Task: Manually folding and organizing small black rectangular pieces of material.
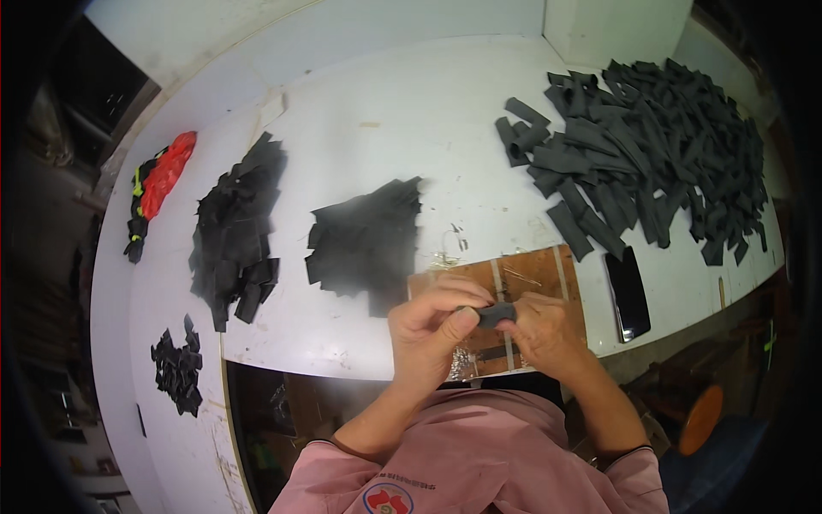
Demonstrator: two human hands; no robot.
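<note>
A short dark grey foam-like tube point(497, 315) is held between my two hands, above a brown board at the table's front edge. My left hand point(431, 330) pinches its left end between thumb and fingers. On the other end, my right hand point(548, 332) is closed, with the thumb pressed against the piece. The brown board point(561, 321) has pale strips across it, and several thin pin-like metal pieces point(522, 276) lie on it. Just left of my hands is a stack of flat black pieces point(364, 236). A big heap of dark grey tubes point(642, 158) covers the right side.
A black phone point(629, 295) lies right of the board. Farther left are a long pile of black pieces point(235, 231), a small pile of black scraps point(178, 368) and a red plastic bag point(167, 176). A round wooden stool seat point(702, 420) stands below the table at the right.
</note>
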